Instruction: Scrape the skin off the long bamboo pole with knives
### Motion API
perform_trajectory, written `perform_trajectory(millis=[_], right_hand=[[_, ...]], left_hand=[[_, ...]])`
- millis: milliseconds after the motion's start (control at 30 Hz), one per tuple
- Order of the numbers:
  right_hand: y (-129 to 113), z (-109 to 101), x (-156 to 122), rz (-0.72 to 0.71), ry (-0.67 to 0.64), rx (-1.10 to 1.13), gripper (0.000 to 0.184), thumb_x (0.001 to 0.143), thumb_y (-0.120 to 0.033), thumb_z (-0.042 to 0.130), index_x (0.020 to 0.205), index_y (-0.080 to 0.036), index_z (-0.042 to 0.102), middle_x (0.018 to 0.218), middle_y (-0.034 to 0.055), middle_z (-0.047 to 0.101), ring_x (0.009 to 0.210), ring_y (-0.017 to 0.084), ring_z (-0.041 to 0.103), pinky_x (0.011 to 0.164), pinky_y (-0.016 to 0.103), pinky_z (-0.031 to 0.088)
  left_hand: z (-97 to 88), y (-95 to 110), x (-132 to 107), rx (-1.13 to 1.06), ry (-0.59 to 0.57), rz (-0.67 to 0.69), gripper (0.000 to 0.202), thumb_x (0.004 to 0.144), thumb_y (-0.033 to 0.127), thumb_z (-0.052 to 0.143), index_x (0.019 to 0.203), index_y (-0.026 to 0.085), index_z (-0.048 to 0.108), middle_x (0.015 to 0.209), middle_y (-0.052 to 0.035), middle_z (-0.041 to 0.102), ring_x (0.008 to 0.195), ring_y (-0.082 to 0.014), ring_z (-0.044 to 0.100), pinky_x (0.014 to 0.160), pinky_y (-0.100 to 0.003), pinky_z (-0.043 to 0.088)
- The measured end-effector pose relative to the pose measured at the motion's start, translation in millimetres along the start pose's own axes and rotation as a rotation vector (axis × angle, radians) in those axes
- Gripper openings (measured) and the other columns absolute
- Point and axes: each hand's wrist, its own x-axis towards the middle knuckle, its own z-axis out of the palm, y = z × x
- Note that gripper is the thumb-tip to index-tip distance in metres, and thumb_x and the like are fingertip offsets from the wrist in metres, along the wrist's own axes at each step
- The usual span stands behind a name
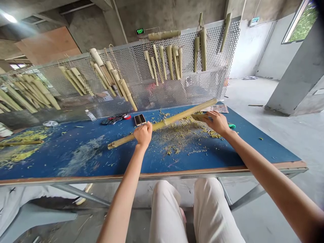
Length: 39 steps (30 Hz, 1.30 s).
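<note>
We sit at a blue-topped bench (177,171) with a long bamboo pole (177,117) lying slantwise across it, its near end low on the blue surface and its far end reaching toward the back edge. Our left hand (142,134) sits on the pole around its middle, the fingers (146,127) curled closed over it. Our right hand (216,123) is toward the pole's far end, its fingers (209,116) closed on a flat tan strip (199,117), probably bamboo, though we cannot tell exactly what it is. The strip reaches toward the pole, and we cannot tell whether the two touch.

Directly below the pole, yellow-green bamboo shavings (179,139) lie scattered on the bench. Beyond the pole's midpoint, toward the back edge, lies a smartphone (140,119), with a roll of red tape (127,116) and dark-handled scissors (111,119) just left of it. A plastic bottle (90,115) lies farther left along that side. Past the pole's far end are some printed papers (219,108). Behind the pole rises a perforated metal screen (131,77), with bamboo pieces (174,62) hanging on it in rows.
</note>
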Motion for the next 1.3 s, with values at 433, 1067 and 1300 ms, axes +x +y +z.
perform_trajectory(millis=[433,1067,1300], right_hand=[[-48.4,-8.7,-5.2,0.156,0.055,0.391,0.053,0.104,-0.051,0.031,0.138,-0.016,0.052,0.097,0.0144,0.072,0.083,0.026,0.068,0.07,0.037,0.049],[-120.6,50.4,29.9,-0.161,-0.094,0.144,0.051,0.105,-0.039,0.03,0.144,-0.007,0.042,0.129,0.0245,0.063,0.118,0.034,0.057,0.096,0.046,0.046],[-112.4,56.2,31.3,-0.1,-0.066,0.282,0.041,0.1,-0.025,0.029,0.134,-0.018,0.051,0.117,0.0154,0.066,0.11,0.032,0.054,0.097,0.049,0.042]], left_hand=[[6.0,19.4,-6.8,0.017,-0.231,-0.021,0.076,0.107,0.049,0.021,0.061,0.015,0.07,0.064,-0.0147,0.069,0.054,-0.0195,0.059,0.056,-0.031,0.027],[14.0,24.3,-10.7,0.012,-0.365,0.173,0.063,0.106,0.051,0.035,0.075,0.014,0.074,0.078,-0.0168,0.072,0.078,-0.0272,0.068,0.069,-0.034,0.042],[16.5,43.3,-21.3,-0.331,-0.403,0.364,0.049,0.102,0.058,0.045,0.103,0.016,0.071,0.103,-0.0117,0.072,0.102,-0.0264,0.064,0.087,-0.035,0.046]])
